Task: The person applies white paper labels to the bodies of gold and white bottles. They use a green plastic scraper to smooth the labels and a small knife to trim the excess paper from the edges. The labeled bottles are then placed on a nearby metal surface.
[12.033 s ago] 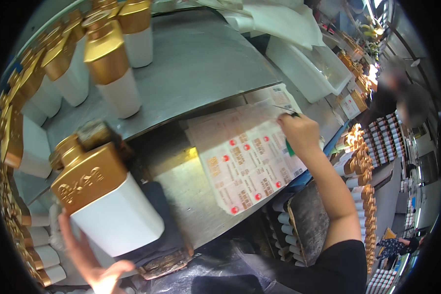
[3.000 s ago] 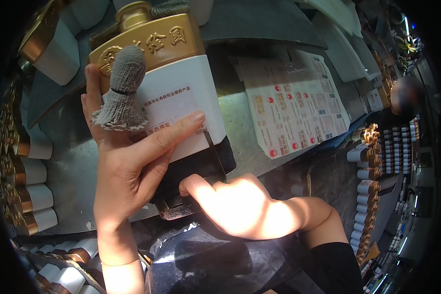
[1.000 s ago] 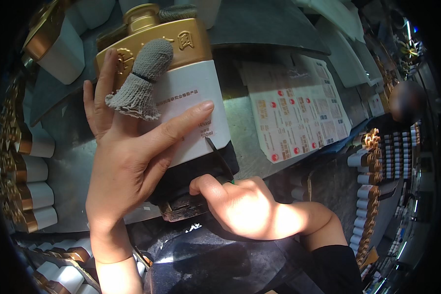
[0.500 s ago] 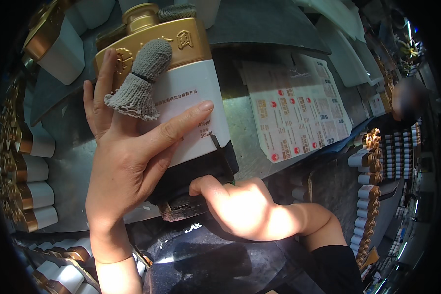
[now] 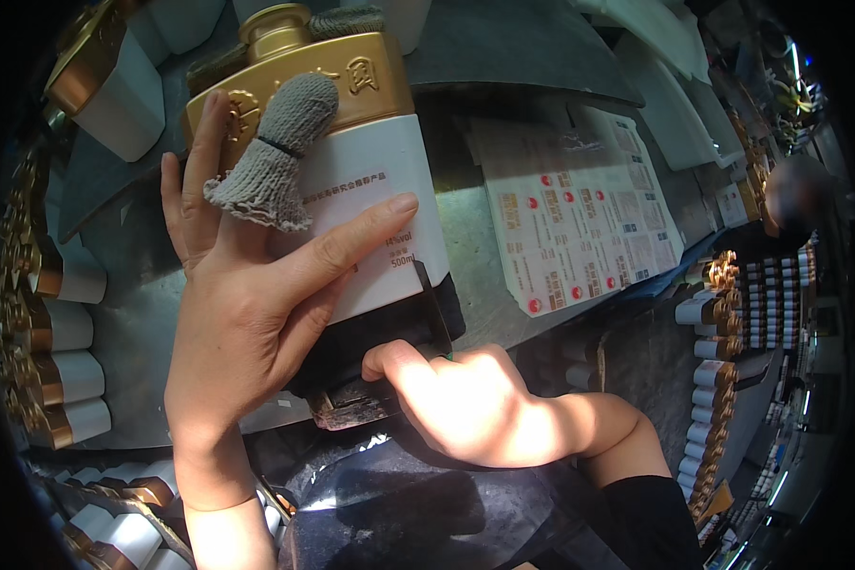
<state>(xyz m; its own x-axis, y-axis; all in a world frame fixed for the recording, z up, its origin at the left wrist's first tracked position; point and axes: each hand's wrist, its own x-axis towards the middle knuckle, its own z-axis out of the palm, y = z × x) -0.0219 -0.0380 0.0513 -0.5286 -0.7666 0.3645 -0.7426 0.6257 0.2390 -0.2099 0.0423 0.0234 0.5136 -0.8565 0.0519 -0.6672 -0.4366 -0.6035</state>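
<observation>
White bottle point(image 5: 351, 204) with gold shoulder lies centre frame, base seated in a dark holder point(image 5: 370, 366). My left hand point(image 5: 242, 313) lies flat on it, fingers spread, grey knit cot point(image 5: 275, 157) on one finger. Right hand point(image 5: 470, 404), at 5 o'clock, has fingers curled on the holder's front edge. Label sheet point(image 5: 579, 214) at 2 o'clock, more bottles point(image 5: 62, 366) at 9.

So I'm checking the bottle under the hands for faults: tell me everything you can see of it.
The bottle is flat-sided, with a glossy white body, a gold shoulder with raised characters and a gold cap. A white label with small print sits on its face. It lies tilted, its base in a dark holder on the metal bench. The left hand presses on the label; the right hand rests at its base.
</observation>
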